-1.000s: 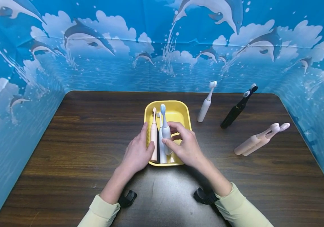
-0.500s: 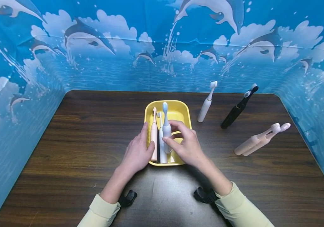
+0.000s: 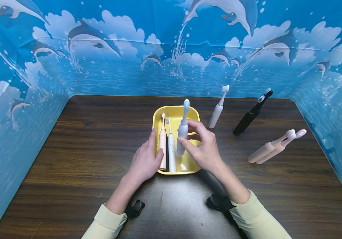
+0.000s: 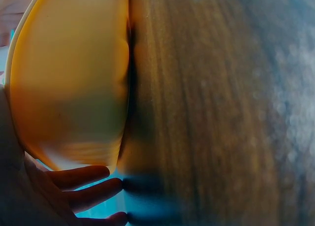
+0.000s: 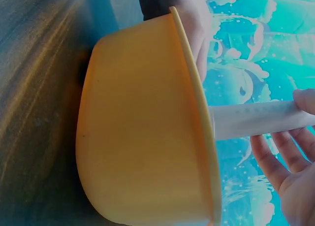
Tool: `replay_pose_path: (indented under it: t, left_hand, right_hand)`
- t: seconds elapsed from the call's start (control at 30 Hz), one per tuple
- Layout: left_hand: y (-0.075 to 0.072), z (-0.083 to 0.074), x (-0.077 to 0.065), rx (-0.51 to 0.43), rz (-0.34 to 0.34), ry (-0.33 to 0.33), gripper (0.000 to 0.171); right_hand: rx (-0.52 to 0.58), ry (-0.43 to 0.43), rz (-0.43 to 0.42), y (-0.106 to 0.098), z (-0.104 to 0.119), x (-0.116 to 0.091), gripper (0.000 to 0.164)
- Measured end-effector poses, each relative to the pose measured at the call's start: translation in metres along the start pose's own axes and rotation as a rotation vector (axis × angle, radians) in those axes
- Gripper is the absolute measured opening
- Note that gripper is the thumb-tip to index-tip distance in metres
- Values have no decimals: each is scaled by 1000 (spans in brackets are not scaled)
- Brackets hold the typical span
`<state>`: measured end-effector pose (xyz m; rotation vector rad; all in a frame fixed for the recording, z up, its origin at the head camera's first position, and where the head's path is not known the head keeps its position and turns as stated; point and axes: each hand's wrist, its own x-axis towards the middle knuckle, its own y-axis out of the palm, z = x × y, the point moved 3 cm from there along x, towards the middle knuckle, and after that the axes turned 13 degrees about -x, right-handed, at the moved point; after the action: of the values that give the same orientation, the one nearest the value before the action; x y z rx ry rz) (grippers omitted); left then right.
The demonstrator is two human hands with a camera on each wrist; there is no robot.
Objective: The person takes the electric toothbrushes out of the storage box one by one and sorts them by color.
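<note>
The light-blue electric toothbrush [image 3: 182, 131] is pinched between thumb and fingers of the right hand [image 3: 203, 146] and held over the yellow tray [image 3: 171, 108]. The tray's left side is touched by the left hand [image 3: 145, 158], fingers extended.

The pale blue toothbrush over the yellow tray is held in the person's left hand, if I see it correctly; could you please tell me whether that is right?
Not quite: it is the wrong hand. The head view shows the pale blue toothbrush over the yellow tray held in the person's right hand; the left hand is at the tray's left side.
</note>
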<state>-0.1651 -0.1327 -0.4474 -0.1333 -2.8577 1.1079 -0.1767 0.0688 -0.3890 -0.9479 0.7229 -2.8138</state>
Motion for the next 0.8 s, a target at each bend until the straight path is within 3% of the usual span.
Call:
replay_pose_path:
  t: [0.3,0.6,0.8]
  left_hand:
    - [0,0,0,1,2,-7,76]
    - [0,0,0,2,-1,0,75]
    - [0,0,0,-2,6,-8,76]
  right_hand:
    - [-35,-18,-109,-11,-1,1,51]
    - [-13,-53,-301,-24,-5,3,49]
    - [-15,-11,-441,-33,-9,2,46]
